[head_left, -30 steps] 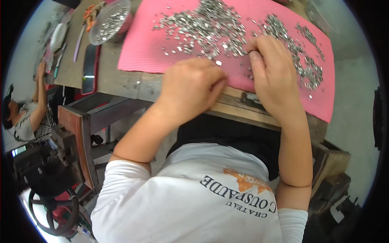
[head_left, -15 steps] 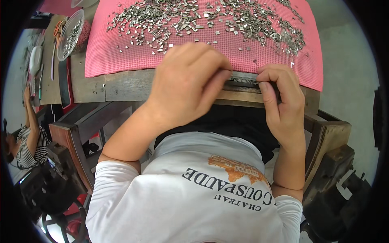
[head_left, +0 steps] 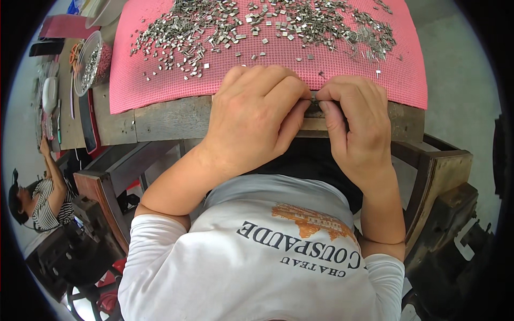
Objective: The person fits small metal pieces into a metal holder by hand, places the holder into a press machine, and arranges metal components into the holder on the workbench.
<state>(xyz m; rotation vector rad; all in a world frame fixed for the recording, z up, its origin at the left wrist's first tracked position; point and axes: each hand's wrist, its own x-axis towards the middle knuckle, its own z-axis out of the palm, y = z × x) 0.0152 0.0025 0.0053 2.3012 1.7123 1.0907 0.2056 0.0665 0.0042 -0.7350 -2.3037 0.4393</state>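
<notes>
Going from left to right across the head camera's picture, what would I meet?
Person in a striped shirt → clear bowl of metal bits → left hand → small dark part pinched between both hands → right hand.

Both hands' fingers [head_left: 300, 99] pinching dark strip [head_left: 316, 101], pink mat [head_left: 267, 64], scattered metal pieces [head_left: 257, 21]

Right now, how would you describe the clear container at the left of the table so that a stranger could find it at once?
Start at the big pink mat strewn with small metal pieces on the wooden table. Just off the mat's left edge stands a round clear plastic bowl. Unlike the flat dark objects beside it, it is see-through and holds more metal pieces.
</notes>
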